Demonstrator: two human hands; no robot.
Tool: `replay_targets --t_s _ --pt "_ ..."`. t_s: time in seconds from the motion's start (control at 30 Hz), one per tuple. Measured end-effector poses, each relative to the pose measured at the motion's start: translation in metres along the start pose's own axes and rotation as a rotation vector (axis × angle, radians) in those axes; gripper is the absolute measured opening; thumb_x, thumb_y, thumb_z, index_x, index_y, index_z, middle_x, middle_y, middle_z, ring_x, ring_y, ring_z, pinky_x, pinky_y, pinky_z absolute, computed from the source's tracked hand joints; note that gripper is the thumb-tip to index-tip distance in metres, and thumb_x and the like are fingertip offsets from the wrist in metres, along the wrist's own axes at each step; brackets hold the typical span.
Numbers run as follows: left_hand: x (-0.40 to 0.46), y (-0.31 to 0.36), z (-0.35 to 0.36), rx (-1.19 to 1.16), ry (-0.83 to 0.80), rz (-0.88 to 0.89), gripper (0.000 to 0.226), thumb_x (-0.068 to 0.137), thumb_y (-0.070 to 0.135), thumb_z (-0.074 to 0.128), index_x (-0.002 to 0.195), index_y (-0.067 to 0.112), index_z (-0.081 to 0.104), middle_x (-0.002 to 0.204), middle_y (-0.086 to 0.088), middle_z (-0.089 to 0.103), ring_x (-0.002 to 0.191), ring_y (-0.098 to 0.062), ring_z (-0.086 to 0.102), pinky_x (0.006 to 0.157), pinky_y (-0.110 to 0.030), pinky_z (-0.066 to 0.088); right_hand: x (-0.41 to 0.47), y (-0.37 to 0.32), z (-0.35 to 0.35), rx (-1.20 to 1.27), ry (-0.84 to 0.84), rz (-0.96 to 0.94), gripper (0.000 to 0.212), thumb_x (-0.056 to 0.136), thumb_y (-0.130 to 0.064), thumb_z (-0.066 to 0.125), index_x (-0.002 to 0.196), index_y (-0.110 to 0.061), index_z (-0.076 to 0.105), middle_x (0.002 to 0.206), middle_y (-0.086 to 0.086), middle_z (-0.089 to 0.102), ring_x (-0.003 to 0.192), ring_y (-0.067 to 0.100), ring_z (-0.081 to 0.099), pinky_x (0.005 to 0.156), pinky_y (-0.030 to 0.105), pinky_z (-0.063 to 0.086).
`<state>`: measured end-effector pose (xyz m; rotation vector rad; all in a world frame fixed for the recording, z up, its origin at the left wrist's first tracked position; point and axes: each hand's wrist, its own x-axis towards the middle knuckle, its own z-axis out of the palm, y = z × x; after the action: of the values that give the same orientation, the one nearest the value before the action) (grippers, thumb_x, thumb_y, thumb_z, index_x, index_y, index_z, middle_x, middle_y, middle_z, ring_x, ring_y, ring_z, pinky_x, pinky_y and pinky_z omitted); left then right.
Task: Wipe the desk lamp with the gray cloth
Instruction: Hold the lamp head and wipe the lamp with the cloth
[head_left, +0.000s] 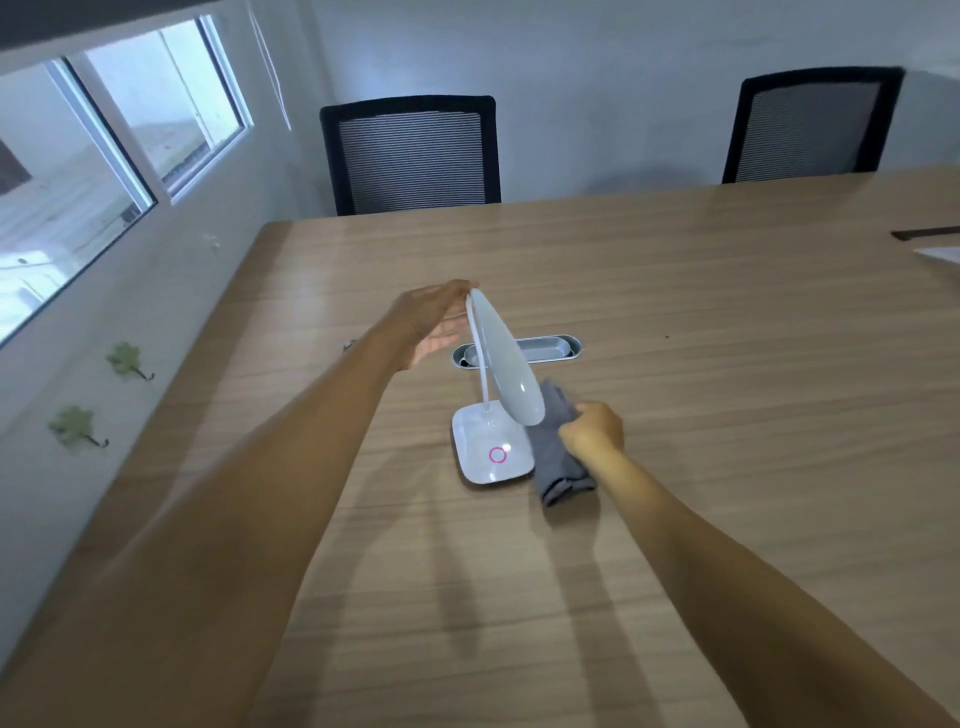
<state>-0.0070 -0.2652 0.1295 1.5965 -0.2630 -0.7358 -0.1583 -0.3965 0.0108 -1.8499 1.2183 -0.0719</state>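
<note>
A person's two bare arms reach over a wood-grain table (675, 291) toward a white desk lamp (496, 395) that stands near the table's middle, closer to its left edge than its right. The left hand (434, 325) is spread, fingers extended, with the fingertips at the top of the lamp's tilted oval head; whether they press it or only brush it cannot be told. The right hand (595, 428) is clenched around a gray cloth (558, 447), which is bunched just beside the right edge of the lamp's square base and lies partly on the tabletop. A pink ring (497, 454) marks the base. Just behind the lamp, a silver cable slot (545, 349) is set into the tabletop. Two black mesh-backed chairs (410, 156) stand along the table's far edge, and a window (104, 156) fills the wall beyond the left edge.
</note>
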Motion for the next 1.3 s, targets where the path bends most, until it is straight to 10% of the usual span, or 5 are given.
replay_targets --t_s 0.13,0.57,0.9,1.03,1.3 --pt "-0.001 0.001 0.000 0.001 0.007 -0.003 0.032 0.084 0.029 0.068 0.111 0.014 0.063 0.111 -0.006 0.066 0.108 -0.022 0.064 0.102 -0.036 0.047 -0.008 -0.014 0.012 0.046 -0.040 -0.126 0.008 0.081 -0.016 0.058 0.081 -0.015 0.066 0.086 0.005 0.064 0.081 0.018 0.058 0.067 0.023 0.041" --pt "-0.001 -0.002 -0.002 -0.039 -0.002 -0.001 0.031 0.083 0.029 0.069 0.110 0.015 0.065 0.097 0.000 0.068 0.102 -0.021 0.064 0.094 -0.032 0.050 -0.015 -0.002 -0.003 -0.317 0.151 -0.296 0.029 0.086 -0.013 0.051 0.113 -0.013 0.062 0.114 0.019 0.060 0.099 0.036 0.060 0.075 0.035 0.048" --pt "0.000 -0.003 -0.001 -0.039 0.007 0.007 0.034 0.084 0.030 0.068 0.114 0.015 0.065 0.096 0.001 0.068 0.102 -0.021 0.064 0.099 -0.034 0.048 -0.070 -0.019 0.068 -0.550 -0.190 -0.775 0.047 0.085 -0.005 0.045 0.122 -0.028 0.062 0.104 0.014 0.059 0.107 0.030 0.052 0.082 0.032 0.045" --pt "0.001 -0.003 -0.002 -0.045 0.007 -0.005 0.030 0.083 0.030 0.069 0.109 0.015 0.065 0.095 0.000 0.069 0.100 -0.020 0.064 0.095 -0.032 0.049 -0.049 -0.016 0.056 -0.483 0.045 -0.626 0.038 0.083 -0.036 0.040 0.107 -0.014 0.060 0.118 0.013 0.063 0.103 0.029 0.056 0.093 0.040 0.043" --pt "0.001 -0.002 -0.003 -0.028 0.007 -0.011 0.021 0.081 0.031 0.071 0.098 0.018 0.067 0.094 0.001 0.069 0.095 -0.017 0.066 0.093 -0.032 0.050 -0.068 -0.020 0.085 -0.512 -0.206 -0.573 0.042 0.087 0.001 0.041 0.126 -0.008 0.055 0.093 0.016 0.050 0.122 0.028 0.041 0.080 0.036 0.040"
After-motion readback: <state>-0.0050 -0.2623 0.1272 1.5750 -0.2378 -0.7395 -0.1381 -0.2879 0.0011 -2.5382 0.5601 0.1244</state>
